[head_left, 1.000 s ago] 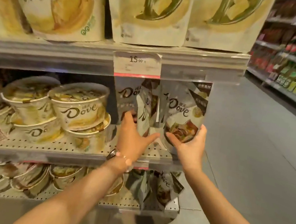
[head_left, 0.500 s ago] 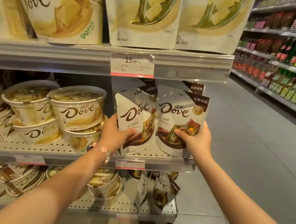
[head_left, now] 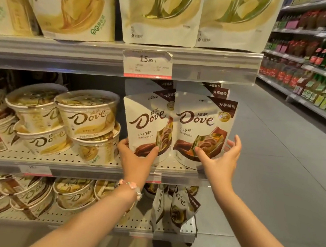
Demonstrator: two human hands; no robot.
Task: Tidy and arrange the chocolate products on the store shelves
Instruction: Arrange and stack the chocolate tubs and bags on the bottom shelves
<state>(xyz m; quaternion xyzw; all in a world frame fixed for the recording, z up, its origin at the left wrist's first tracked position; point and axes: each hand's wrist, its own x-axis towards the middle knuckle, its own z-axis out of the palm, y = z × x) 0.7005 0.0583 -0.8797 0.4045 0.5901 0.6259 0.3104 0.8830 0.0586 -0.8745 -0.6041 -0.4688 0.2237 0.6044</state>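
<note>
White Dove pouches (head_left: 200,129) now stand upright, faces forward, at the middle shelf (head_left: 96,166) right end (askew a second ago); left hand (head_left: 137,157) clasps one, right hand (head_left: 221,160) loosens, nearly tidy.

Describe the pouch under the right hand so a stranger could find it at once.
Find the grey metal shelf under the white 15.90 price tag. At its right end two white-and-brown Dove stand-up pouches face front. The right-hand pouch is the one: the right hand cups it, it faces squarely forward, and the left pouch, gripped by the left hand, is angled.
</note>
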